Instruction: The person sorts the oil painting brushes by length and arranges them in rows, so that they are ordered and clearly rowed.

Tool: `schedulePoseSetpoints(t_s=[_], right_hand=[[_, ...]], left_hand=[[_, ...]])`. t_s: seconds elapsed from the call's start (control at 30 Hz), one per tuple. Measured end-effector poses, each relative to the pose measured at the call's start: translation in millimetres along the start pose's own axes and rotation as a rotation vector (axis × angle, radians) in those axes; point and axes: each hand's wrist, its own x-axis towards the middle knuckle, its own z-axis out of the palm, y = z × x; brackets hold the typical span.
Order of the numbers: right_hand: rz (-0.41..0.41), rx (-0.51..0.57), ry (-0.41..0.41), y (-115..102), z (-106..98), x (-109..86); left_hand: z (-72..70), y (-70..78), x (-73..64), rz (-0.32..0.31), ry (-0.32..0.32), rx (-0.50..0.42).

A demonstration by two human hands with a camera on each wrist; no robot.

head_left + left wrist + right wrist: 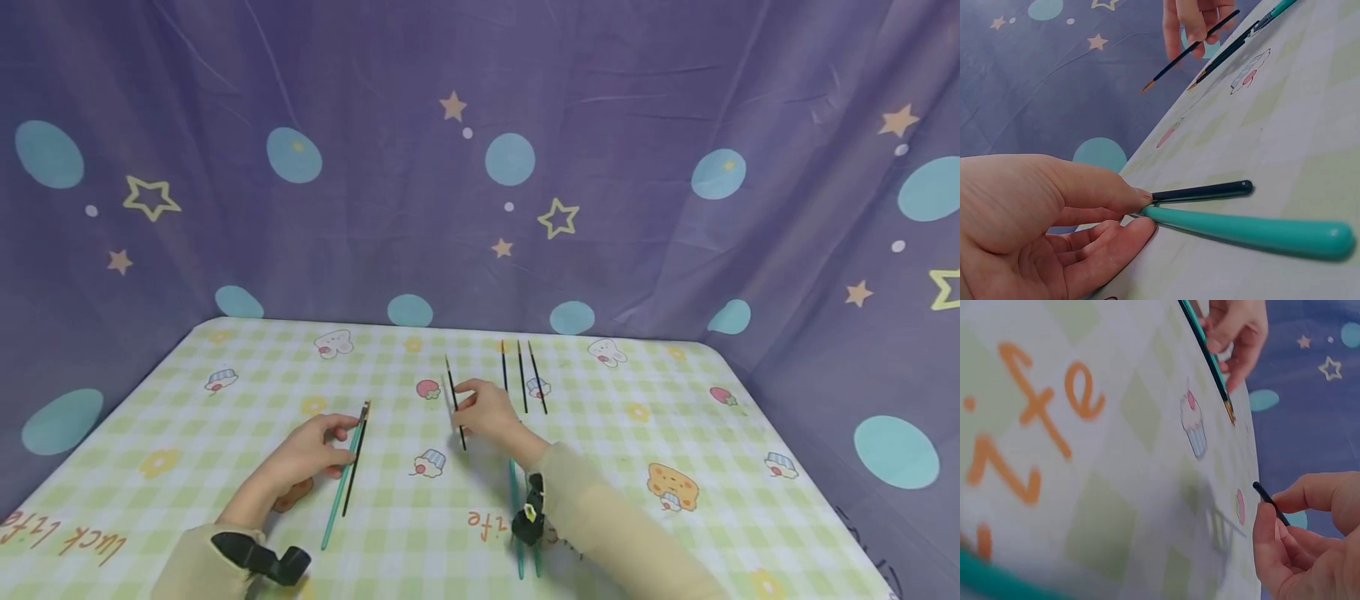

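Observation:
My left hand [303,454] is at the left of the table, thumb and fingers round a teal paintbrush [333,512]. Alongside it runs a thin black paintbrush [351,483]; in the left wrist view my thumb tip meets this black handle [1204,191] right above the teal handle [1254,231]. Nearer the middle, my right hand [489,412] pinches another black paintbrush [452,390] between thumb and fingers. That brush is raised off the cloth, bristles pointing away from me, and its handle end [1263,492] pokes out in the right wrist view.
Several black paintbrushes [522,375] lie side by side beyond my right hand. Two teal paintbrushes [520,558] lie under my right wrist, partly hidden by it. A checked cloth [600,542] covers the table, and a purple curtain [375,208] hangs behind its far edge.

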Motion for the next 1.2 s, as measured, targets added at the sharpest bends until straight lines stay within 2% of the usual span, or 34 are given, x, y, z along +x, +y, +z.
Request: schedulePoseSetpoints(t_s=[0.23, 0.5, 0.8, 1.03, 1.2], right_hand=[[0.032, 0.082, -0.006, 9.1, -22.8, 3.7], [0.052, 0.094, 0.036, 24.9, -42.7, 9.4], [0.092, 0.100, 0.122, 42.6, -64.4, 15.8], [0.124, 0.130, 0.167, 58.6, -76.2, 20.2], [0.135, 0.114, 0.178, 69.4, -82.3, 21.7]], left_hand=[[1.1, 0.4, 0.6, -0.005, 0.006, 0.005], [1.6, 0.9, 0.2, -0.002, 0.007, -0.002], [0.4, 0.6, -0.3, -0.017, 0.014, 0.012], [1.0, 0.7, 0.3, -0.033, 0.025, 0.032], [1.8, 0.7, 1.1, -0.032, 0.022, 0.032]])
